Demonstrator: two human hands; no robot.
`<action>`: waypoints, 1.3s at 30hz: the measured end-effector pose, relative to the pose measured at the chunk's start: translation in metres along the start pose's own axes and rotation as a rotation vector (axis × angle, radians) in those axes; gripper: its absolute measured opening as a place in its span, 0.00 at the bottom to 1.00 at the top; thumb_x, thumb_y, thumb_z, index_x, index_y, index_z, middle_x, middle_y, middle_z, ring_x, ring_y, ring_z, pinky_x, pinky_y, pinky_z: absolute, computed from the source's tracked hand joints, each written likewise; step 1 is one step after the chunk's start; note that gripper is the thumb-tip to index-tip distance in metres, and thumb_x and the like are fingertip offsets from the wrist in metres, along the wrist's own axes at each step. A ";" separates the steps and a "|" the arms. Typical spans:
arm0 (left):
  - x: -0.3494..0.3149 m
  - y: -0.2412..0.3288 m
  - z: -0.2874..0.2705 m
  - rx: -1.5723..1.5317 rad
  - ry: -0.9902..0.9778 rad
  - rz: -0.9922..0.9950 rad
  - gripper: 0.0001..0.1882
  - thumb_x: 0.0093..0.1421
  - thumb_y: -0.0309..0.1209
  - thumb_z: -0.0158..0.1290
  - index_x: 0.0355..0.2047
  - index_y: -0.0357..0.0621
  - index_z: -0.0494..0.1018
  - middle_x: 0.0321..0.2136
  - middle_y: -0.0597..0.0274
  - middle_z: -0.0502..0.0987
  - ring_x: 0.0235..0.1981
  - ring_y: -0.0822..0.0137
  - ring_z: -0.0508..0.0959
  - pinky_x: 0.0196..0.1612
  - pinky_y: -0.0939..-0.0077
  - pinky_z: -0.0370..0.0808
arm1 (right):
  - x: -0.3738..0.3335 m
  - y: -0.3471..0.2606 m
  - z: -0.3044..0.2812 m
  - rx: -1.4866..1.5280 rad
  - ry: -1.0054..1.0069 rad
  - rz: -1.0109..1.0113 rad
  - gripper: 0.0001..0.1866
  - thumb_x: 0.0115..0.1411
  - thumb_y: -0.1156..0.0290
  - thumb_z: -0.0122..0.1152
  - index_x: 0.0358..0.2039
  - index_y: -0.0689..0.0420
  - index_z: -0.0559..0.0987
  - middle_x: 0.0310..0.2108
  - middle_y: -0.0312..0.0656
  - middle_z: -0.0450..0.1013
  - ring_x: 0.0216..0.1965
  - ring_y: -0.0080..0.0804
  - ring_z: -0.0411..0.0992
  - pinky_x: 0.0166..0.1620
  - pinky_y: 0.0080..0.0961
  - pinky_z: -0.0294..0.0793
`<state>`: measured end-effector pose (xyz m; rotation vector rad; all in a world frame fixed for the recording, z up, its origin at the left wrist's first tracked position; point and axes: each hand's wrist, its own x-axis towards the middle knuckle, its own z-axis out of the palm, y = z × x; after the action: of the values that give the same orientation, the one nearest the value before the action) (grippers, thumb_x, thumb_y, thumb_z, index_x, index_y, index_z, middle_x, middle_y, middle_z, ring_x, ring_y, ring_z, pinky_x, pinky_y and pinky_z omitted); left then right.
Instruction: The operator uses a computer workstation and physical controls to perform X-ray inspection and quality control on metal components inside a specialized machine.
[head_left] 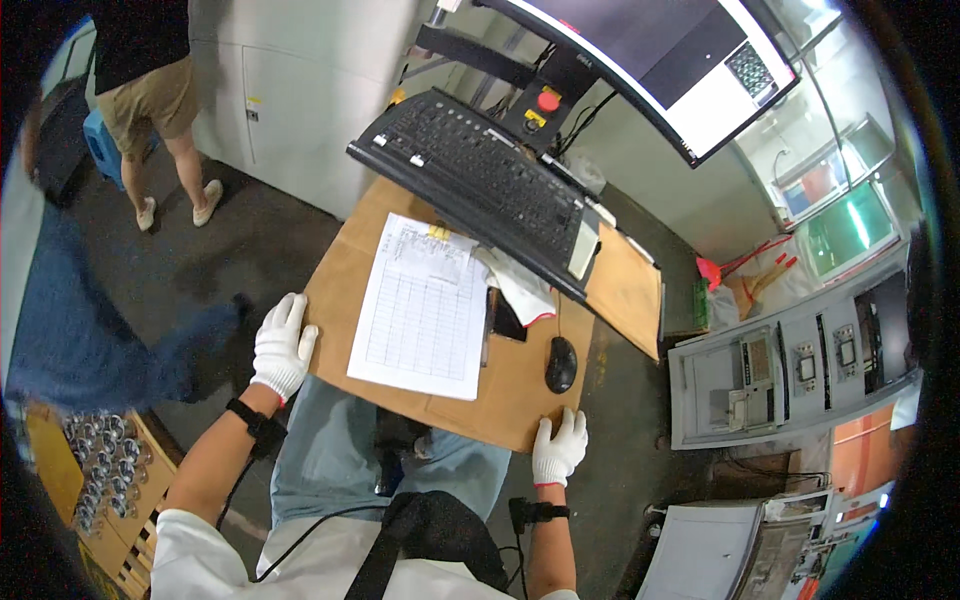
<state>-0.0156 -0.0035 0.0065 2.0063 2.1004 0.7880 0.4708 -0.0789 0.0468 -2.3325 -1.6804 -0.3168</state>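
Both my hands wear white gloves. My left hand point(282, 345) lies flat on the left edge of a brown wooden desk board point(520, 395), fingers together. My right hand point(558, 447) rests on the board's near right corner, holding nothing. Between them a white printed form with a grid point(425, 310) lies on the board. A black computer mouse point(560, 364) sits just above my right hand. A black keyboard point(480, 185) stands on a raised shelf beyond the form, with a white cloth point(520, 285) tucked under its near edge.
A large monitor point(660, 60) hangs at the top, a red button point(547, 100) below it. Grey machine control panels point(790, 370) stand at the right. Another person's legs point(165, 130) are at top left. A crate of metal parts point(100, 470) sits at lower left.
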 end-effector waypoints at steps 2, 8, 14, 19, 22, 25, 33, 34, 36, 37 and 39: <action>0.002 0.001 -0.004 0.034 0.010 0.017 0.31 0.66 0.43 0.53 0.65 0.40 0.66 0.66 0.40 0.66 0.64 0.39 0.68 0.66 0.49 0.66 | 0.010 -0.013 -0.016 0.013 0.203 -0.179 0.18 0.56 0.67 0.68 0.47 0.60 0.81 0.50 0.54 0.78 0.51 0.55 0.75 0.53 0.49 0.75; 0.004 0.018 -0.019 0.044 -0.081 0.150 0.57 0.52 0.76 0.52 0.65 0.39 0.67 0.67 0.35 0.63 0.67 0.34 0.64 0.68 0.44 0.63 | 0.021 -0.072 -0.043 0.353 -0.029 -0.455 0.15 0.60 0.63 0.66 0.44 0.56 0.83 0.40 0.48 0.81 0.42 0.51 0.78 0.48 0.47 0.76; -0.016 0.026 -0.026 0.096 -0.134 0.327 0.59 0.40 0.76 0.62 0.61 0.43 0.71 0.63 0.42 0.68 0.66 0.34 0.65 0.68 0.41 0.61 | 0.019 -0.112 -0.012 0.387 -0.144 -0.499 0.18 0.61 0.56 0.65 0.46 0.54 0.83 0.40 0.48 0.81 0.41 0.51 0.78 0.48 0.46 0.77; -0.013 0.027 -0.017 0.110 -0.160 0.272 0.60 0.40 0.76 0.61 0.62 0.41 0.71 0.63 0.44 0.70 0.69 0.38 0.63 0.70 0.42 0.58 | 0.017 -0.121 -0.001 0.392 -0.078 -0.447 0.19 0.60 0.54 0.66 0.46 0.53 0.84 0.39 0.46 0.80 0.40 0.51 0.78 0.47 0.47 0.77; -0.009 0.023 -0.014 0.129 -0.138 0.285 0.60 0.41 0.77 0.60 0.62 0.40 0.71 0.63 0.44 0.70 0.68 0.38 0.63 0.70 0.42 0.58 | 0.020 -0.127 -0.006 0.422 -0.105 -0.446 0.18 0.58 0.57 0.69 0.46 0.53 0.84 0.39 0.47 0.79 0.41 0.51 0.78 0.47 0.46 0.77; -0.002 0.027 -0.020 0.134 -0.181 0.295 0.59 0.43 0.77 0.58 0.61 0.39 0.71 0.62 0.43 0.70 0.67 0.37 0.64 0.69 0.42 0.59 | 0.026 -0.123 -0.007 0.443 -0.107 -0.456 0.19 0.58 0.57 0.68 0.47 0.52 0.84 0.40 0.46 0.80 0.42 0.50 0.78 0.47 0.45 0.77; 0.006 0.045 0.001 0.059 -0.078 0.297 0.55 0.52 0.77 0.49 0.59 0.36 0.70 0.61 0.35 0.68 0.63 0.33 0.65 0.68 0.34 0.54 | 0.068 -0.044 -0.005 0.252 0.072 0.009 0.46 0.48 0.53 0.77 0.65 0.55 0.68 0.61 0.53 0.68 0.60 0.56 0.67 0.61 0.53 0.67; 0.012 0.048 0.005 0.088 -0.102 0.313 0.51 0.53 0.73 0.53 0.58 0.38 0.71 0.60 0.38 0.69 0.62 0.34 0.66 0.68 0.34 0.53 | 0.068 -0.038 0.003 0.264 0.082 0.024 0.46 0.48 0.53 0.77 0.65 0.55 0.68 0.61 0.53 0.68 0.60 0.56 0.67 0.61 0.53 0.67; 0.014 0.090 -0.029 0.167 -0.068 0.363 0.35 0.63 0.52 0.59 0.62 0.41 0.72 0.61 0.45 0.74 0.63 0.44 0.71 0.70 0.45 0.62 | 0.075 -0.031 0.022 0.324 0.048 -0.010 0.48 0.47 0.56 0.78 0.66 0.57 0.66 0.60 0.55 0.68 0.58 0.58 0.68 0.60 0.53 0.68; 0.012 0.081 -0.015 0.126 -0.160 0.274 0.42 0.58 0.60 0.59 0.64 0.42 0.72 0.65 0.44 0.70 0.67 0.37 0.65 0.74 0.38 0.50 | 0.079 -0.029 0.027 0.335 0.050 -0.007 0.48 0.47 0.56 0.78 0.66 0.57 0.66 0.60 0.55 0.68 0.58 0.58 0.68 0.60 0.53 0.68; 0.014 0.079 -0.010 0.178 -0.148 0.284 0.39 0.59 0.56 0.60 0.64 0.43 0.72 0.65 0.46 0.71 0.66 0.38 0.66 0.73 0.39 0.53 | 0.086 -0.028 0.034 0.350 0.037 -0.037 0.48 0.48 0.58 0.76 0.67 0.59 0.65 0.61 0.57 0.67 0.57 0.60 0.69 0.59 0.53 0.69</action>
<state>0.0493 0.0053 0.0548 2.4107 1.8895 0.4831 0.4723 0.0173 0.0443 -2.0303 -1.6140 -0.0633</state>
